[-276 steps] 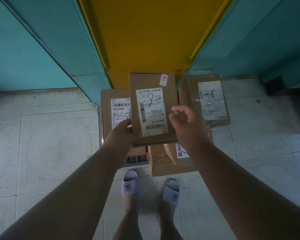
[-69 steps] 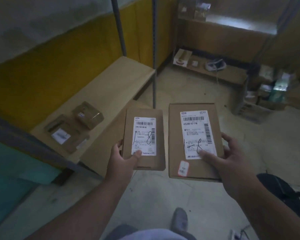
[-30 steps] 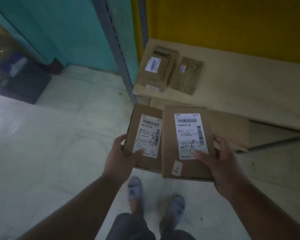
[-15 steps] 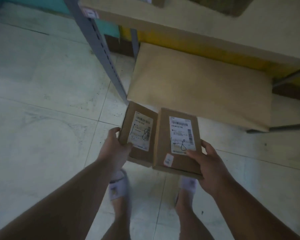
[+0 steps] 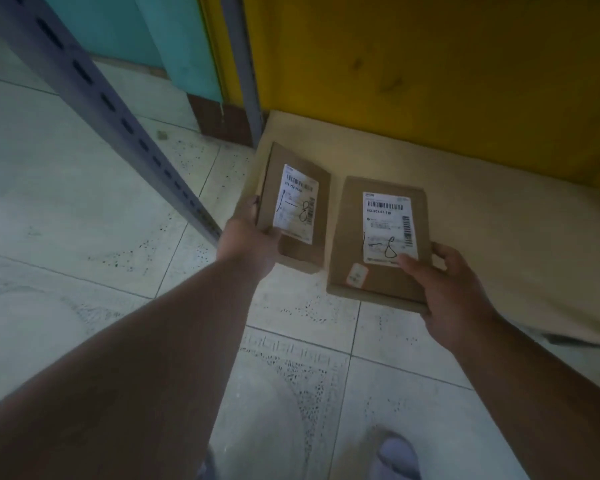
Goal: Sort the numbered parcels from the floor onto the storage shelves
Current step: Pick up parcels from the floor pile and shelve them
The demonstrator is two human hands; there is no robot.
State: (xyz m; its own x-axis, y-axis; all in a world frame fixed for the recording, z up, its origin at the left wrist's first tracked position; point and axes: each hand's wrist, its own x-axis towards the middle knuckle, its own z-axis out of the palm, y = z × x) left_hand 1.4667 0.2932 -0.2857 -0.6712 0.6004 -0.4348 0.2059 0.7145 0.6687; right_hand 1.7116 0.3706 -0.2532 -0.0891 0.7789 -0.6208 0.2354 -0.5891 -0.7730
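I hold two flat brown cardboard parcels, each with a white label marked "1-8". My left hand (image 5: 248, 242) grips the smaller parcel (image 5: 295, 188) by its near left corner; it is tilted, its far end over the bottom shelf board (image 5: 465, 202). My right hand (image 5: 451, 289) grips the larger parcel (image 5: 378, 289) at its near right corner, thumb on the label. That parcel's far end reaches over the board's front edge and carries a small sticker near me. The two parcels are side by side with a narrow gap.
A grey perforated shelf post (image 5: 94, 98) slants across the upper left, a second post (image 5: 243, 64) stands at the back. The yellow wall (image 5: 430, 64) backs the low shelf; a teal wall (image 5: 136, 26) is left of it. Pale floor tiles (image 5: 84, 220) surround my slippered foot (image 5: 395, 455).
I have leaned down toward the lowest shelf board. Both parcels have moved forward over its front left corner and drawn slightly apart; the upper shelf has left the view.
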